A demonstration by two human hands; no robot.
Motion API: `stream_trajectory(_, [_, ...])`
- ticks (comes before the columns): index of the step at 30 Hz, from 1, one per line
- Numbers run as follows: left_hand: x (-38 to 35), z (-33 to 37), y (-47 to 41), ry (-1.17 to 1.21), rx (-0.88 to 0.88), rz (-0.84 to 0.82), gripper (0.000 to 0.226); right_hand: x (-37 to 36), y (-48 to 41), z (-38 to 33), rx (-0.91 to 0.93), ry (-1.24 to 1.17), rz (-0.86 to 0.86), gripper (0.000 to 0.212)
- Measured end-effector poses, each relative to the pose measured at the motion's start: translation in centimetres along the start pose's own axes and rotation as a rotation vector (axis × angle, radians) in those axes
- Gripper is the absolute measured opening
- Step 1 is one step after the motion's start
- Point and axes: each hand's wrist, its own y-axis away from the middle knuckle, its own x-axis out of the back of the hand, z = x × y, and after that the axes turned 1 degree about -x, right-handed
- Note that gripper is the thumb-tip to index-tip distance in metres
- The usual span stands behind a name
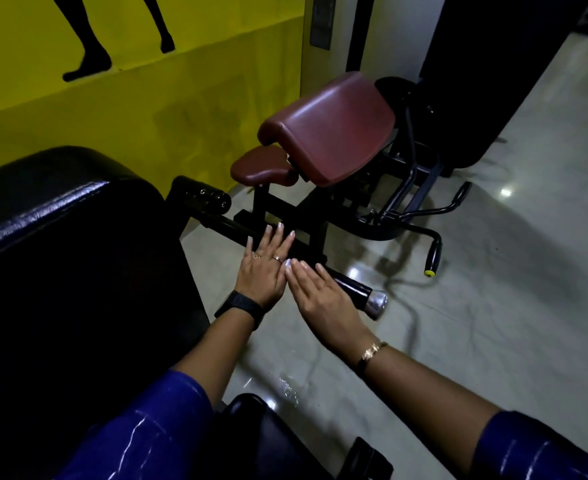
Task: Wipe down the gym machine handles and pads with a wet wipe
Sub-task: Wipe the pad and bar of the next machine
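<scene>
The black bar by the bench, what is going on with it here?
A person has both hands on the black bar: the left hand and the right hand lie flat, fingers straight, side by side near its silver end. No wipe shows in either hand. The brown pads behind are not being touched.

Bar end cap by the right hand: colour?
Silver end cap on a glossy black bar; clearest in the head view.

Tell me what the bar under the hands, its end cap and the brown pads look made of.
Bar: probably steel, glossy black paint, sharp highlights. End cap: bare or chromed metal, silvery, reflective. Brown pads: likely vinyl or leather over padding, smooth sheen, rounded edges.
</scene>
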Motion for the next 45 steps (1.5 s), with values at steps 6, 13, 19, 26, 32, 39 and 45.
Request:
stream_trajectory(6, [0.3, -1.7, -0.8, -0.029, 0.028, 0.007, 0.062, 0.0, -1.2, 1.0, -0.119, 0.075, 0.106, 0.045])
stream_trajectory(13, [-0.3, -3.0, -1.4, 0.064, 0.059, 0.071, 0.062, -1.4, -2.7, -0.4, -0.023, 0.057, 0.048, 0.045])
stream_trajectory(19, [-1.1, -2.9, -1.4, 0.192, 0.107, 0.168, 0.057, -0.7, -3.8, 0.5, -0.163, 0.083, 0.100, 0.048])
stream_trajectory(26, [-1.3, -3.1, -1.4, 0.229, 0.098, 0.197, 0.056, -1.8, -3.1, 0.3, 0.085, 0.112, 0.068, 0.041])
stream_trajectory(32, [-2.2, -3.2, -1.3, 0.210, 0.097, 0.237, 0.053, -0.8, -3.2, 0.0, -0.100, 0.081, 0.080, 0.053])
stream_trajectory(39, [-2.0, -3.0, -1.1, 0.134, 0.108, 0.199, 0.056, -1.6, -1.7, -0.1, 0.080, 0.114, 0.009, 0.045])
stream_trajectory(45, [-2.5, -2.9, -0.5, 0.144, 0.100, 0.193, 0.057, 0.4, 0.4, 0.9, -0.134, 0.099, 0.053, 0.048])
